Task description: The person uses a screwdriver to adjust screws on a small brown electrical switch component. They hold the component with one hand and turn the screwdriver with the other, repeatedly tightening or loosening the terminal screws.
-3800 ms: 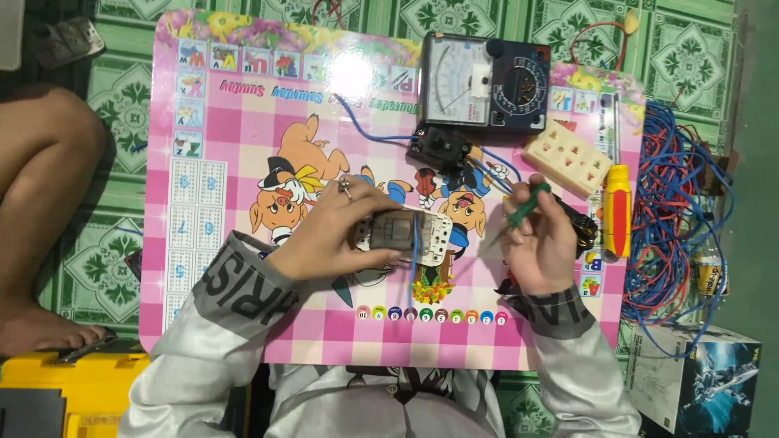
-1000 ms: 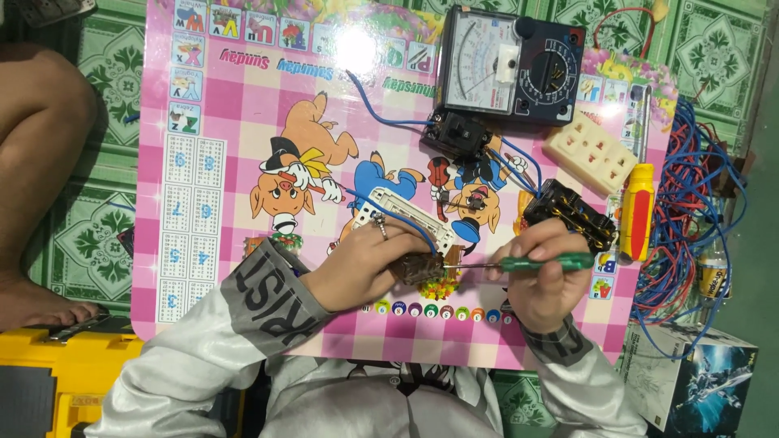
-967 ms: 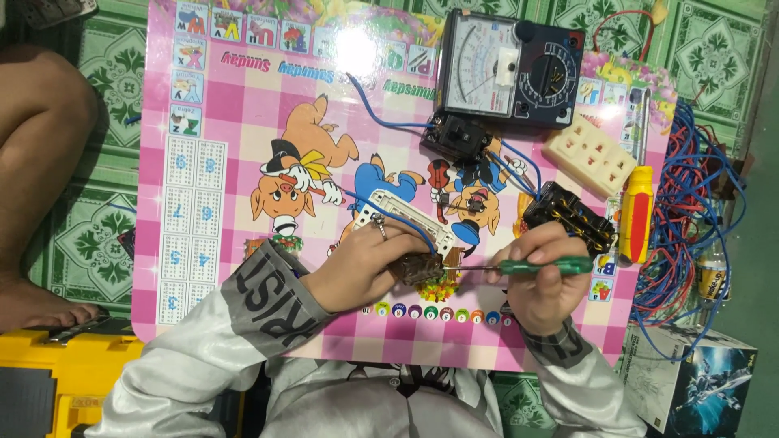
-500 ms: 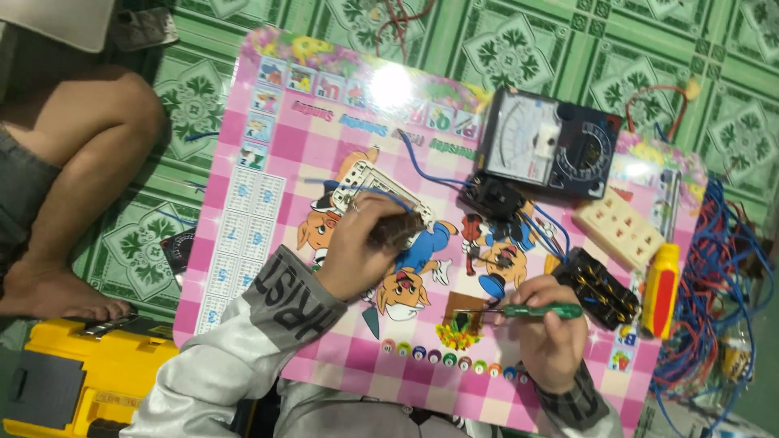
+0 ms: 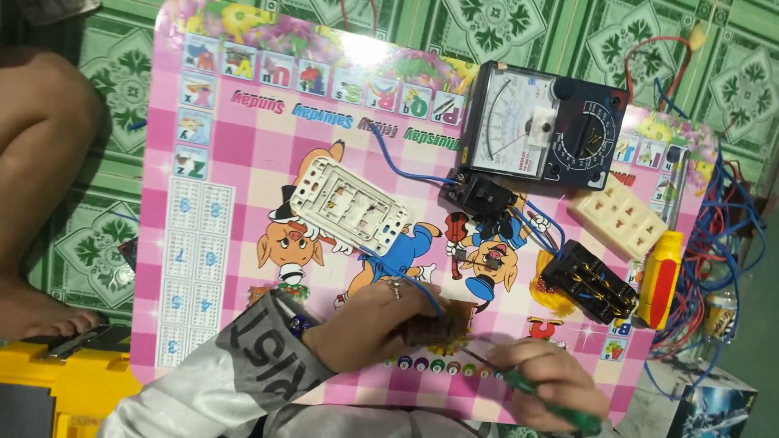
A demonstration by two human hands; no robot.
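Note:
My left hand (image 5: 369, 319) grips a small brown electrical part (image 5: 438, 326) near the front edge of a pink cartoon table (image 5: 235, 154). A blue wire (image 5: 406, 276) runs from that part up across the table. My right hand (image 5: 545, 389) holds a green-handled screwdriver (image 5: 542, 393), its thin tip pointing left at the brown part. A white switch plate (image 5: 349, 209) lies flat just above my left hand, apart from it.
An analog multimeter (image 5: 545, 130) sits at the back right. Near it lie a black switch block (image 5: 480, 196), a cream socket (image 5: 618, 216), a black terminal block (image 5: 591, 281) and a red-yellow screwdriver (image 5: 659, 277). Tangled wires (image 5: 714, 243) fill the right. Another person's leg (image 5: 40, 162) is at left, a yellow toolbox (image 5: 57, 381) below.
The white switch plate now lies uncovered on the table. My left hand has come back toward the front edge with the brown part, and the screwdriver tip has swung onto it.

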